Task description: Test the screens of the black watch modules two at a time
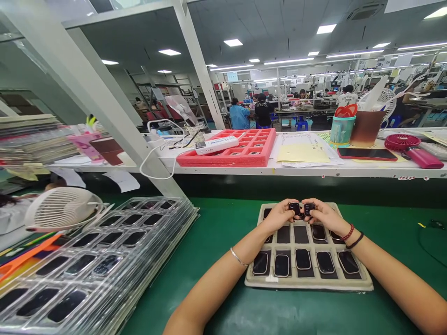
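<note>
My left hand (282, 215) pinches a small smartwatch (294, 207) with a dark, rounded-square screen. Held in my right hand (321, 216) is a second smartwatch (309, 209), close beside the first. Small light text shows on both screens, too small to read. Both hands are above the far half of a beige tray (258, 282) with square compartments. Several watches, such as one near the front middle (302, 259), lie face up in it. Two middle compartments show only their dark bottoms. My hands and forearms hide part of the far row.
On the left stands a stack of clear plastic trays (153, 260) with dark-screened watches in the top one. A white fan (61, 208) is behind it. The shelf ahead carries a red foam tray (223, 160), papers (303, 152), a phone (366, 154) and a pink handheld fan (415, 151).
</note>
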`<state>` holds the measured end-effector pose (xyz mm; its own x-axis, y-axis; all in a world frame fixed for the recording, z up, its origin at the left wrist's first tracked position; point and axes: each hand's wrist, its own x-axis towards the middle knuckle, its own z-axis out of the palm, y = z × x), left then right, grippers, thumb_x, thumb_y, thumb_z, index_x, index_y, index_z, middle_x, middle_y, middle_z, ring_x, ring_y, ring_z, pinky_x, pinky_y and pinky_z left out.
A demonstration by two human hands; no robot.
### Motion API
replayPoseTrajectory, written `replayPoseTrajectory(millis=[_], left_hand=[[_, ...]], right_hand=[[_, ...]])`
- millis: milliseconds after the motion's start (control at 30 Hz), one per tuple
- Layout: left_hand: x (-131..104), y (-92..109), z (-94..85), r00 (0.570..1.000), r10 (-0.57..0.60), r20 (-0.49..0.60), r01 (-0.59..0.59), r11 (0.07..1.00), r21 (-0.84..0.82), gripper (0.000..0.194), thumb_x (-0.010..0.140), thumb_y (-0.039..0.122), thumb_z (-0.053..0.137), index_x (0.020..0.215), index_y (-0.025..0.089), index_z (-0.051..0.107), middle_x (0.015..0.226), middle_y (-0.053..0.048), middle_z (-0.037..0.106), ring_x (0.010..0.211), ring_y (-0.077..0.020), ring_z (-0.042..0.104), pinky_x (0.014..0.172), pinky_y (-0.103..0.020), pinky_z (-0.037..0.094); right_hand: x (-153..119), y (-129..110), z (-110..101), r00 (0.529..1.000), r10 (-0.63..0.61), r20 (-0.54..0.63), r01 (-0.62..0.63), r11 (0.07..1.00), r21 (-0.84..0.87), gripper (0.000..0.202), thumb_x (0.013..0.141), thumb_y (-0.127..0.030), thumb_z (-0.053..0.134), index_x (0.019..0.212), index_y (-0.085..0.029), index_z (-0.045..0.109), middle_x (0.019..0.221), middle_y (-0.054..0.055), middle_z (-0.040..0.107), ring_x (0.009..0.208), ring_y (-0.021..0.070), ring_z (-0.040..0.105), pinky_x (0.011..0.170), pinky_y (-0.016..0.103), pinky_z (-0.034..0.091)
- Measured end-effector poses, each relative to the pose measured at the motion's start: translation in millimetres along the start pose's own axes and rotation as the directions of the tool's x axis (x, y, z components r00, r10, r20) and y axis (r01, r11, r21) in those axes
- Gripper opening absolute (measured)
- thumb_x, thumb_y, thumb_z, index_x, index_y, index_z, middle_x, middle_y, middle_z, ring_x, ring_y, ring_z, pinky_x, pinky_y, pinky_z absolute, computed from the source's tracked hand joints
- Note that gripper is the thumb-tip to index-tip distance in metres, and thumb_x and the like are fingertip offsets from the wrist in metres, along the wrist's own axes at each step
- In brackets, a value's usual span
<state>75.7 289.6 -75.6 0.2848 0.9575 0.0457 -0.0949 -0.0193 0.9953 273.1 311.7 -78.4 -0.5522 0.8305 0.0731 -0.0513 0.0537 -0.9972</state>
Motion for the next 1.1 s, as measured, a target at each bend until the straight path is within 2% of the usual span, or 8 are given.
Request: replayPoseTrajectory(millis=[100, 167, 400, 567, 1100], left_hand=[[-0.5, 0.7, 0.2, 1.0, -0.004, -0.007, 0.004, 1.0, 0.005, 0.036, 0.078, 0.036, 0.061, 0.105, 0.013, 0.058, 0.087, -0.009, 0.065, 0.069, -0.0168, 0.065, 0.056, -0.022, 0.047], [-1.3, 1.9, 0.6, 1.0, -0.004, -0.007, 0.004, 1.0, 0.007, 0.039, 0.078, 0.042, 0.061, 0.103, 0.013, 0.059, 0.084, -0.009, 0.064, 0.066, -0.0165, 0.065, 0.053, -0.021, 0.047], [-4.1, 5.1, 2.6, 1.0, 0.011, -0.001, -0.011, 1.0, 0.022, 0.045, 0.067, 0.029, 0.072, 0.107, 0.014, 0.057, 0.091, -0.009, 0.065, 0.074, -0.018, 0.064, 0.051, -0.019, 0.046], [-2.2, 0.6, 0.8, 1.0, 0.014, -0.008, -0.014, 0.999, 0.037, 0.037, 0.073, 0.032, 0.067, 0.103, 0.013, 0.058, 0.089, -0.01, 0.066, 0.065, -0.0153, 0.064, 0.047, -0.017, 0.043], [0.1, -3.7, -0.6, 1.0, 0.017, -0.01, -0.016, 0.998, 0.061, 0.031, 0.077, 0.03, 0.066, 0.102, 0.013, 0.059, 0.087, -0.009, 0.066, 0.063, -0.0137, 0.064, 0.045, -0.015, 0.04]], right_hand=[[-0.9, -1.4, 0.7, 1.0, -0.005, -0.006, 0.005, 1.0, -0.012, 0.03, 0.083, -0.038, 0.057, 0.104, -0.017, 0.057, 0.092, 0.006, 0.063, 0.066, 0.0135, 0.063, 0.056, 0.023, 0.052], [-1.4, -2.3, 1.0, 1.0, -0.011, -0.006, 0.011, 1.0, -0.023, 0.03, 0.084, -0.042, 0.055, 0.1, -0.017, 0.059, 0.087, 0.006, 0.064, 0.06, 0.0128, 0.062, 0.053, 0.023, 0.051], [-1.1, -1.1, 1.0, 1.0, -0.022, -0.007, 0.022, 0.998, -0.061, 0.035, 0.077, -0.03, 0.064, 0.108, -0.018, 0.054, 0.094, 0.006, 0.063, 0.069, 0.014, 0.063, 0.053, 0.02, 0.049], [0.1, 2.8, 0.2, 0.999, -0.03, 0.013, 0.031, 0.997, -0.069, 0.032, 0.08, -0.035, 0.063, 0.105, -0.017, 0.055, 0.089, 0.005, 0.064, 0.064, 0.0128, 0.062, 0.052, 0.02, 0.049], [0.4, 4.1, 0.9, 0.999, -0.035, 0.021, 0.037, 0.993, -0.112, 0.034, 0.081, -0.042, 0.063, 0.104, -0.018, 0.056, 0.089, 0.005, 0.063, 0.063, 0.0135, 0.062, 0.053, 0.023, 0.05]])
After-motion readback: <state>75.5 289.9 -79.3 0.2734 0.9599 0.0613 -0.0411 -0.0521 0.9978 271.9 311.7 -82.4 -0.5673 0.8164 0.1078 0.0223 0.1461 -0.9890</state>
